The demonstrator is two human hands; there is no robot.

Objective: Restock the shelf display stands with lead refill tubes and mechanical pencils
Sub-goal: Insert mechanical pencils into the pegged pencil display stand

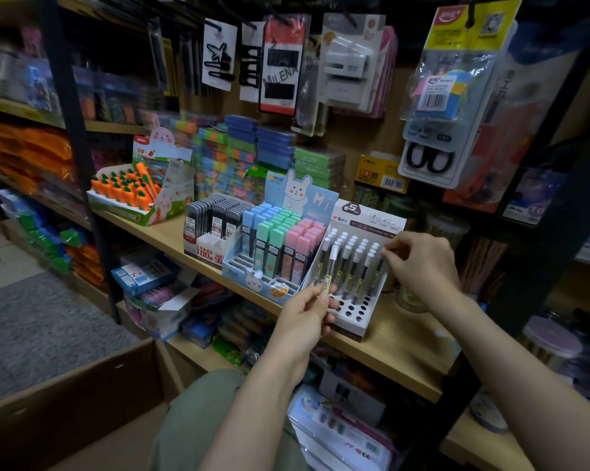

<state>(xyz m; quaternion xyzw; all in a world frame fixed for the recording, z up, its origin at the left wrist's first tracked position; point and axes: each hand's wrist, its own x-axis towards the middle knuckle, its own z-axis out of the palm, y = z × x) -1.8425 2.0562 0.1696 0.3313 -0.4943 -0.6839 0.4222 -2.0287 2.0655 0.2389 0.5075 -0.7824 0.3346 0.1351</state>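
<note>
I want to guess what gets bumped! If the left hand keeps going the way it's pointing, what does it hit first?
Probably the white pencil stand. The left hand holds a pencil pointing up toward it, right by the stand's front left corner. Depth is hard to judge, so it might already be touching.

The pencil stand (349,314) just beyond the left grip (307,314) is white, dotted with dark round holes, and holds grey pencils with white caps (356,256). Left of that grip, the refill tubes (280,239) run blue, mint green and pink in a pale blue stand printed with a white rabbit (295,192). Farther left stand black tubes (215,215) and orange carrot erasers with green tops (123,188). The shelf (388,345) is light wood.
</note>
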